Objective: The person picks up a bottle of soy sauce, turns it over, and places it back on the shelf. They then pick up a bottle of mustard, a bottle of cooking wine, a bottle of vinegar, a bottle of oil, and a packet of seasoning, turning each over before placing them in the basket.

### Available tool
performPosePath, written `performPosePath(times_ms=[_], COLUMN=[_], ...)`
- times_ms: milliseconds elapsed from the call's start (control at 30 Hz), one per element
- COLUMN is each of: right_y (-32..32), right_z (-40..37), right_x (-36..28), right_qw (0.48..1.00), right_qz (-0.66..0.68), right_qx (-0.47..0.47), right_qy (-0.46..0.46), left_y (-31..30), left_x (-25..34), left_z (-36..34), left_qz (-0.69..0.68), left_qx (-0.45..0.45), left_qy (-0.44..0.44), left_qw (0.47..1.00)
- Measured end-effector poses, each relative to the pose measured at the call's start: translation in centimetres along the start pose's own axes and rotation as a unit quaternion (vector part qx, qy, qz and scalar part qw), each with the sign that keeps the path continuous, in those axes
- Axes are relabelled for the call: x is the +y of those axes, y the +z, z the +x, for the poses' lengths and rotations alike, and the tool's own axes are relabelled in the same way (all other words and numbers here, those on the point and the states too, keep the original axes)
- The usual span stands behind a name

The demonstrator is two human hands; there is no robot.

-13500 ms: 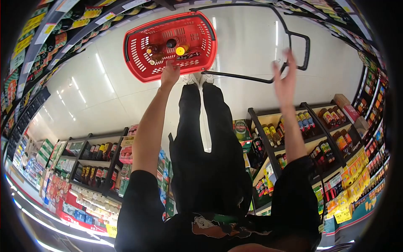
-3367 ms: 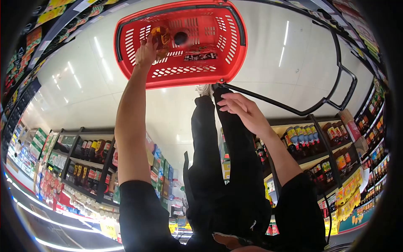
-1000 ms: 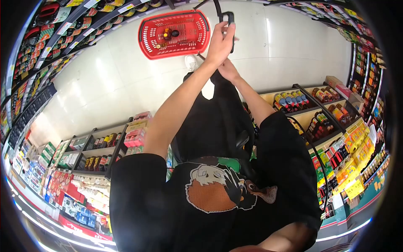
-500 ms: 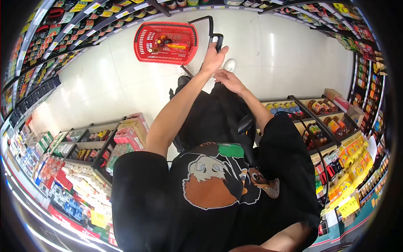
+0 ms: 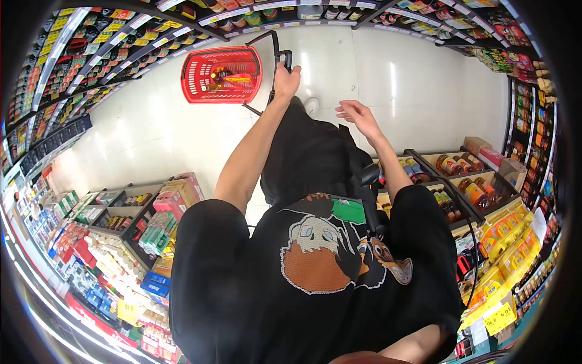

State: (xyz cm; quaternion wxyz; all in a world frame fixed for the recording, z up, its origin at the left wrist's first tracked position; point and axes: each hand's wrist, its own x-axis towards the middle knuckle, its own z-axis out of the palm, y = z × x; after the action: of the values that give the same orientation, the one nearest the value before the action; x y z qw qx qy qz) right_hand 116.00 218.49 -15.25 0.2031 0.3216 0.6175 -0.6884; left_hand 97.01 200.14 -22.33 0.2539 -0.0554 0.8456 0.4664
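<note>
A red plastic shopping basket [image 5: 251, 90] stands at the far side, to the left of my feet. Its black handle [image 5: 278, 45] reaches out on the right, and my left hand [image 5: 287, 81] is closed around the grip. Inside the basket lie a dark bottle [image 5: 219, 75] and a red-and-yellow packet [image 5: 239, 79], too small to make out well. My right hand [image 5: 357, 116] hangs in the air over the floor, fingers stretched out and holding nothing.
Shelves with bottles and jars [image 5: 236, 23] curve along the far side. Low display bins with bottles [image 5: 479, 191] stand close on the right, beside yellow packs [image 5: 506, 230]. Pink boxes [image 5: 173, 197] and more bins are on the left. The pale tiled floor [image 5: 388, 73] lies ahead.
The basket and my left hand have shifted slightly left in view. My right hand has moved away from my left wrist to the right, and its fingers have straightened.
</note>
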Motion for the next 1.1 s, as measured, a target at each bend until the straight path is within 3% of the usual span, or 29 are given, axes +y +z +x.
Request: performPosePath(times_ms=[367, 633, 867, 1100], right_y=[-9.9, -18.4, -26.0, -31.9], right_z=[0.0, 1.2, -0.3, 0.0], right_x=[-1.1, -6.7, -12.2, -12.3], right_qw=[1.000, 1.000, 0.994, 0.993], right_qz=[0.018, -0.015, 0.019, 0.017], right_qx=[0.023, 0.024, -0.003, -0.026], right_qy=[-0.010, -0.011, -0.108, -0.115], left_y=[7.8, 16.4, 22.9, 27.5], left_x=[5.6, 8.8, 11.8, 15.2], left_z=[-0.6, 0.2, 0.3, -1.0], left_qz=[-0.017, -0.009, 0.051, 0.064], left_qx=[-0.012, 0.062, -0.007, -0.018], left_qy=[-0.020, 0.004, 0.041, 0.048], left_qw=[1.000, 0.998, 0.998, 0.997])
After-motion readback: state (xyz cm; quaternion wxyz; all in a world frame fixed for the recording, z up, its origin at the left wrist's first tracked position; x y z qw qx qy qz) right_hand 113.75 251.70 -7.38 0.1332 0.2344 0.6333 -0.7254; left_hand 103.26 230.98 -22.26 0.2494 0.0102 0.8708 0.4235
